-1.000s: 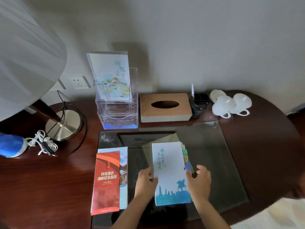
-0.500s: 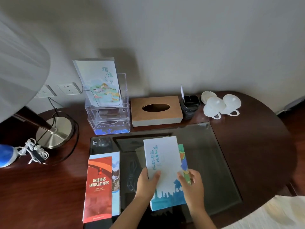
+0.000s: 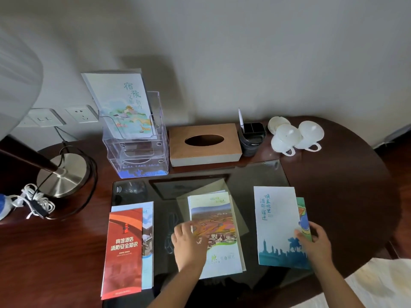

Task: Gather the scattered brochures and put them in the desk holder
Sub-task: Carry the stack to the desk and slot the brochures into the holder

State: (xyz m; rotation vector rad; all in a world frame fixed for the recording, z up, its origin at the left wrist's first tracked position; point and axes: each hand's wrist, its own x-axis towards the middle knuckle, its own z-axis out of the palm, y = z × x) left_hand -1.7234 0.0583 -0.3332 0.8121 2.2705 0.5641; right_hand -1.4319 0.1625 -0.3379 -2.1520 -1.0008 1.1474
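Note:
A clear acrylic desk holder (image 3: 135, 156) stands at the back left of the desk, with one pale illustrated brochure (image 3: 121, 103) upright in its rear tier. A landscape-photo brochure (image 3: 216, 230) lies on the glass desk pad over a grey sheet. My left hand (image 3: 189, 243) rests on its left edge, fingers blurred and lying across it. To the right, my right hand (image 3: 317, 243) pinches a white brochure with a blue skyline (image 3: 275, 223), thumb on top; a green brochure (image 3: 303, 215) peeks out beneath it. A red brochure (image 3: 124, 252) lies on a blue one (image 3: 148, 221) at the left.
A wooden tissue box (image 3: 204, 144), a black pen cup (image 3: 252, 138) and two upturned white cups (image 3: 297, 136) line the back. A lamp base (image 3: 63, 174) and a coiled white cable (image 3: 36, 203) sit at the left. The glass pad (image 3: 255, 174) covers the desk's middle.
The stack held between both hands has split. My right hand carried the white and green brochures to the right, uncovering the landscape brochure, where my left hand stays.

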